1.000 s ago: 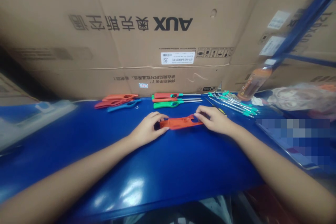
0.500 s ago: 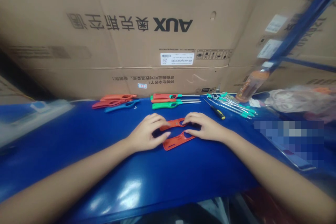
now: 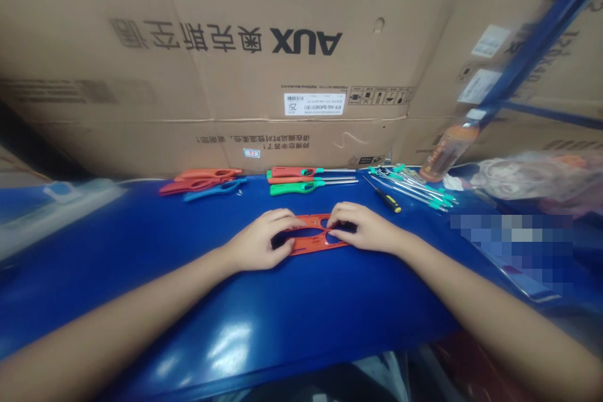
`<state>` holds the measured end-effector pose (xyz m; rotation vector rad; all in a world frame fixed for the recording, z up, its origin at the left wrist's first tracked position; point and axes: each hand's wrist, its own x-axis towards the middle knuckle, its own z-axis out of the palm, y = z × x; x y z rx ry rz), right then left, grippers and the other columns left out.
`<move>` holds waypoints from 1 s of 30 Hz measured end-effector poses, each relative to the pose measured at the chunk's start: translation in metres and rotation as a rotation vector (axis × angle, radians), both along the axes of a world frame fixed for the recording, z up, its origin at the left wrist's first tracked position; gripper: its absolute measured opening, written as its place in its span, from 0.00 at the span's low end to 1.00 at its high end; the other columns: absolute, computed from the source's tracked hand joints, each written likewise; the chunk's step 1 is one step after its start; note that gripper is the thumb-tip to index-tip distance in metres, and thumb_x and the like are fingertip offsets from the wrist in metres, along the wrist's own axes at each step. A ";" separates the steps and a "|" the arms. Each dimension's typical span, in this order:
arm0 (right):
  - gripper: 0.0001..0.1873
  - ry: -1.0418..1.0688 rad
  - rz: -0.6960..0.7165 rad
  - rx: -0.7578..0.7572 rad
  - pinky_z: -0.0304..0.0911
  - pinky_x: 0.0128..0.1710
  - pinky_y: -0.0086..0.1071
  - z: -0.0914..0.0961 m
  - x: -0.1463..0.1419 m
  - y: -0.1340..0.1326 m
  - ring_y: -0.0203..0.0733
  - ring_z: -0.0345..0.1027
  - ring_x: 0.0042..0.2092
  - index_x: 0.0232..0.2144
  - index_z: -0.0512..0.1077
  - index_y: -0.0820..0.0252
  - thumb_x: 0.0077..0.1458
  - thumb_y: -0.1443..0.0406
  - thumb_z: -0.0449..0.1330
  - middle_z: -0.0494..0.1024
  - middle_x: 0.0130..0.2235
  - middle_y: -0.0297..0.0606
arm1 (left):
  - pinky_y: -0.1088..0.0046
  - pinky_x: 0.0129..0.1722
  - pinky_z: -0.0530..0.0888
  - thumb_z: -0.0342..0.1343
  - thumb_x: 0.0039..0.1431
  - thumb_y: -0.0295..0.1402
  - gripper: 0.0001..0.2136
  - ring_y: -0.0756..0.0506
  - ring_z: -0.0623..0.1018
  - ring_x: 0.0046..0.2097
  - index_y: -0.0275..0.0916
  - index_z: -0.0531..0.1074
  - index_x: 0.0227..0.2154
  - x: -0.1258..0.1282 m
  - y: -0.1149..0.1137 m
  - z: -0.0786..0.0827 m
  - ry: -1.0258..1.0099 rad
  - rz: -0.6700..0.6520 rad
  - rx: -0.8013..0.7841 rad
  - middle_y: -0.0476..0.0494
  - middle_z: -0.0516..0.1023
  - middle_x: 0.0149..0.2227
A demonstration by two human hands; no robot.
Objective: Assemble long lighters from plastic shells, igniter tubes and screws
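Observation:
Two orange plastic lighter handle halves lie side by side at the middle of the blue tabletop, hollow insides facing up. My left hand (image 3: pixel 258 240) has its fingers on the left end of the far handle half (image 3: pixel 309 222) and its thumb on the near handle half (image 3: pixel 309 245). At their right ends, by the trigger loops, my right hand (image 3: pixel 366 228) holds both between thumb and fingers. The halves' edges are close together near the loops. My fingers cover parts of both ends.
Behind my hands lie several orange and blue handle shells (image 3: pixel 202 181), gas lighters (image 3: pixel 294 188) with metal tubes, a screwdriver (image 3: pixel 386 198) and a heap of metal rods (image 3: pixel 414 188) with green ends. An orange drink bottle (image 3: pixel 447 151) leans against the cardboard (image 3: pixel 226 88). Plastic bags (image 3: pixel 509 179) lie right.
The near handle half has turned and come up against the far one, narrowing the gap between them. My left thumb has moved slightly left and away from me. The camera view has shifted a little.

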<state>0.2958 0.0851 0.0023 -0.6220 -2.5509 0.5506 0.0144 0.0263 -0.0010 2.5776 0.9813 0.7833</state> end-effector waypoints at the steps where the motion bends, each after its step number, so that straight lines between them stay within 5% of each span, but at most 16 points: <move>1: 0.03 0.000 0.000 0.004 0.67 0.46 0.38 0.000 0.000 0.000 0.42 0.71 0.43 0.38 0.76 0.58 0.60 0.67 0.63 0.77 0.40 0.39 | 0.64 0.52 0.73 0.52 0.61 0.25 0.19 0.43 0.76 0.49 0.41 0.72 0.54 0.000 0.000 0.000 -0.001 -0.001 0.004 0.42 0.77 0.47; 18: 0.02 -0.031 -0.012 0.082 0.64 0.47 0.40 -0.003 0.000 0.002 0.43 0.71 0.43 0.38 0.75 0.58 0.62 0.66 0.62 0.78 0.40 0.39 | 0.59 0.56 0.69 0.60 0.59 0.36 0.18 0.40 0.76 0.53 0.42 0.73 0.52 0.001 -0.004 0.003 0.081 0.030 0.044 0.41 0.77 0.51; 30: 0.06 -0.033 -0.068 0.122 0.63 0.49 0.41 0.001 0.000 0.001 0.44 0.71 0.46 0.42 0.75 0.56 0.64 0.63 0.60 0.79 0.43 0.40 | 0.60 0.56 0.69 0.59 0.60 0.34 0.18 0.40 0.76 0.53 0.42 0.72 0.53 0.000 -0.003 0.001 0.080 0.031 0.045 0.41 0.77 0.51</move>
